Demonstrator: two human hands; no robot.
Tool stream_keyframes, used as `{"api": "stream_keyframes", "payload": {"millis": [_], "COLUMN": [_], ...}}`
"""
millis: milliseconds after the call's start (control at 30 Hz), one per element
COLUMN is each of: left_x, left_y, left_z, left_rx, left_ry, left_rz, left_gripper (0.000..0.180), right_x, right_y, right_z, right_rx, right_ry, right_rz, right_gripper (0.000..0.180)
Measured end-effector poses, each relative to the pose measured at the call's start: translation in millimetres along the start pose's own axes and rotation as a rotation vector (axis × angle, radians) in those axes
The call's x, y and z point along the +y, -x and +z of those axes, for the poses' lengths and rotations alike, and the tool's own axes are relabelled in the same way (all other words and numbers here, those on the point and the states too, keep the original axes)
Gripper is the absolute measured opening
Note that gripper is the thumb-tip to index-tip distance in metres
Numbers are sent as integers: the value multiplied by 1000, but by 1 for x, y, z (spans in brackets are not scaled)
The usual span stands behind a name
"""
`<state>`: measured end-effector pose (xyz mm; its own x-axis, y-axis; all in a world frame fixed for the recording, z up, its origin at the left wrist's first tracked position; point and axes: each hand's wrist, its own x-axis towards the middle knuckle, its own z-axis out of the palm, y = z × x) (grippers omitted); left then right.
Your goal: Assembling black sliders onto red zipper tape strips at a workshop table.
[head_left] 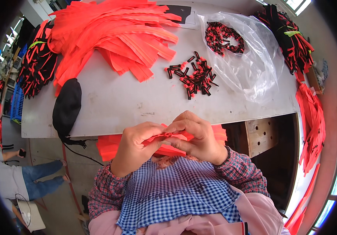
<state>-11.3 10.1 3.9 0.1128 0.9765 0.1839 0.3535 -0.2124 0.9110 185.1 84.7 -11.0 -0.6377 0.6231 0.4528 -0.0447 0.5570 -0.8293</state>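
Note:
Both hands meet in front of my chest at the table's near edge. A bright orange-red fabric strip, apparently zipper tape [176, 150], is pinched between them. The fingers of my left hand [132, 145] are closed on it, and my right hand [199, 136] grips it from the other side. A small red piece shows between the fingertips; its exact kind is too small to tell. More orange-red strips [108, 147] lie under my hands. Beyond them, a heap of small black pieces with red ends, resembling zipper pulls [200, 76], rests on the table.
A large pile of orange-red strips [113, 35] covers the table's far left, beside a tied black-and-red bundle [39, 68]. A black cloth pouch [68, 105] sits near the left edge. At right are a clear plastic bag [250, 78] and hanging strips [311, 121]. Another person [10, 176] is at lower left.

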Motion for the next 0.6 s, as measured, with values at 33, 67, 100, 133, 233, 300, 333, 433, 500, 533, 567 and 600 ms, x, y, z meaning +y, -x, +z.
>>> {"api": "stream_keyframes", "payload": {"millis": [33,67,100,133,233,300,333,433,500,533,567,600], "left_x": [0,0,-1,-2,-4,-4,-4,-5,-7,-8,-9,-9], "left_y": [0,0,-1,-2,-2,0,1,2,2,2,2,2], "left_z": [2,3,4,5,4,4,4,5,6,6,6,6], "left_rx": [13,30,24,25,15,8,9,5,1,-5,-11,-11], "left_ry": [-18,-31,-36,-24,-19,-28,-20,13,39,54,69,68], "left_rz": [3,13,4,47,80,72,51,28,25,26,27,28], "left_gripper": [22,22,22,23,24,25,25,25,25,24,24,24], "right_x": [1,1,3,4,5,5,4,4,4,4,4,4], "right_y": [1,2,2,2,5,7,8,8,8,8,8,9], "right_z": [-1,-1,-1,-1,0,1,1,1,1,1,0,0], "right_rx": [-12,-22,-23,-14,5,12,16,14,8,4,0,1], "right_ry": [20,32,40,88,118,99,88,72,68,52,32,37], "right_rz": [-10,-20,-19,-117,-184,-157,-119,-90,-99,-84,-75,-71], "right_gripper": [27,27,27,28,29,30,29,29,28,28,27,27]}}
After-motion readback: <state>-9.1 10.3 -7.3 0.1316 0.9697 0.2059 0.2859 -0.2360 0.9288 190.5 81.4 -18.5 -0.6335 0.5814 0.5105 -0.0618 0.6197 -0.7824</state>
